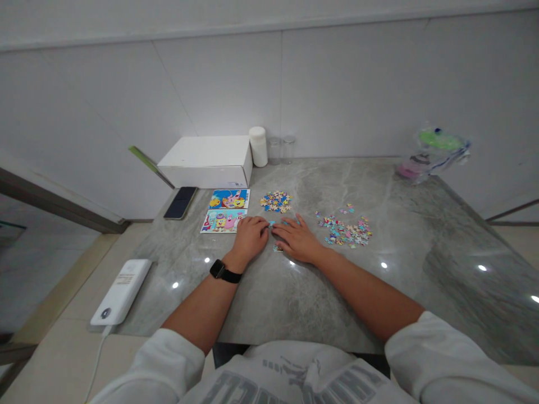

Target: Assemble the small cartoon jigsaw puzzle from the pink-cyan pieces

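Note:
Small light-blue jigsaw puzzle pieces lie on the table between my two hands. My left hand, with a black watch on its wrist, is curled, its fingertips closed at the edge of one piece. My right hand rests on the table with fingers spread, its fingertips touching the pieces. Just below them, a small patch of puzzle peeks out by the right thumb. Beside my left hand are two cartoon picture cards, a blue one and a lighter one partly covered by the hand.
Loose puzzle pieces form one pile ahead and a wider one at right. A phone, white box, white bottle and clear glasses stand behind. A plastic bag is far right; a cabled power bank lies left.

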`<state>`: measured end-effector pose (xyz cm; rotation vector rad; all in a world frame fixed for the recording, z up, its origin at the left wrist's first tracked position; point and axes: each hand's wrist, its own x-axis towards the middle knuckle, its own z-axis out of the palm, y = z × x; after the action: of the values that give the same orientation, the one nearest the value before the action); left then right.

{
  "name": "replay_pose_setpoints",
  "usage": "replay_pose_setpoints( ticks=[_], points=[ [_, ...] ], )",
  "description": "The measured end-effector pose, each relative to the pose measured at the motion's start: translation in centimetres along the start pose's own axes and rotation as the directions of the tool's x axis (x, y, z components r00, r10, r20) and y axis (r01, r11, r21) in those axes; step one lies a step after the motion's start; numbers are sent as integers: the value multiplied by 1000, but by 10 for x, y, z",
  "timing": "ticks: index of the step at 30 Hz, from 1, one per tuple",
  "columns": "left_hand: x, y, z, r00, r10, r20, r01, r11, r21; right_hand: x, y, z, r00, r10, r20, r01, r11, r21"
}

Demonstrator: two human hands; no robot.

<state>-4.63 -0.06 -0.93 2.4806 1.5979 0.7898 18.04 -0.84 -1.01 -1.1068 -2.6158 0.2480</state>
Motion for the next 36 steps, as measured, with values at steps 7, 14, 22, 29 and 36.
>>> replay_pose_setpoints(
  ticks=[7, 14, 22, 29, 36],
  points=[
    [-1, -1, 4, 1000, 11, 17, -11, 1000, 14, -2, 1, -2, 1000, 8, -3, -8, 1000, 12],
    [-1, -9, 15, 999, -16, -35, 12, 994, -104, -3, 2, -1, 1000, 14, -11, -14, 1000, 20],
    [0, -17, 20, 999, -23, -26, 19, 990, -141, -3, 2, -3, 1000, 19, -12, -19, 999, 30],
    [0, -19, 22, 999, -30, -24, 26, 987, -157, -3, 4, -3, 999, 31, -11, -30, 999, 33],
    [3, -16, 16, 998, -24, -55, 13, 981, -192, -4, 2, -7, 999, 35, -24, -34, 999, 29]
  ],
)
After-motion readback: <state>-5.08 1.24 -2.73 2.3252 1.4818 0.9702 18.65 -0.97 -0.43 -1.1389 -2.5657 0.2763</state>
